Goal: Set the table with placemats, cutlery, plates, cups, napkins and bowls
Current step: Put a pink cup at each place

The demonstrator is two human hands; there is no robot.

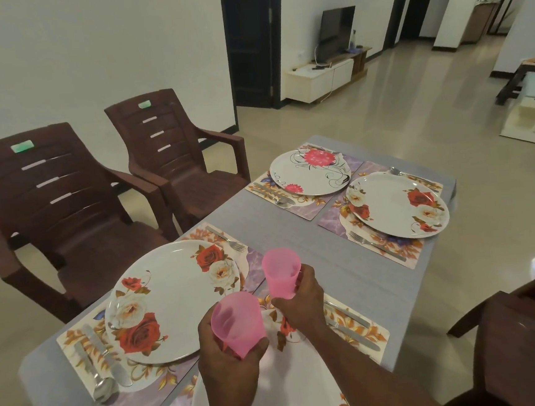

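Note:
My left hand (pixel 227 365) grips a pink plastic cup (pixel 236 322) above the near plate (pixel 276 393). My right hand (pixel 303 300) grips a second pink cup (pixel 282 272), held a little farther out, over the grey table's middle. Four floral placemats lie on the table, each with a white flowered plate: near left (pixel 171 298), far left (pixel 308 171), far right (pixel 399 209). Cutlery lies beside the plates: a knife and spoon (pixel 103 369) at near left, a fork (pixel 227 238) beyond that plate, a fork (pixel 376 246) by the far right plate.
Two brown plastic chairs (pixel 65 201) (pixel 174 146) stand along the table's left side. A dark wooden chair (pixel 523 335) is at the right. A bare grey strip of table (pixel 294 229) runs between the near and far settings. Glossy floor lies beyond.

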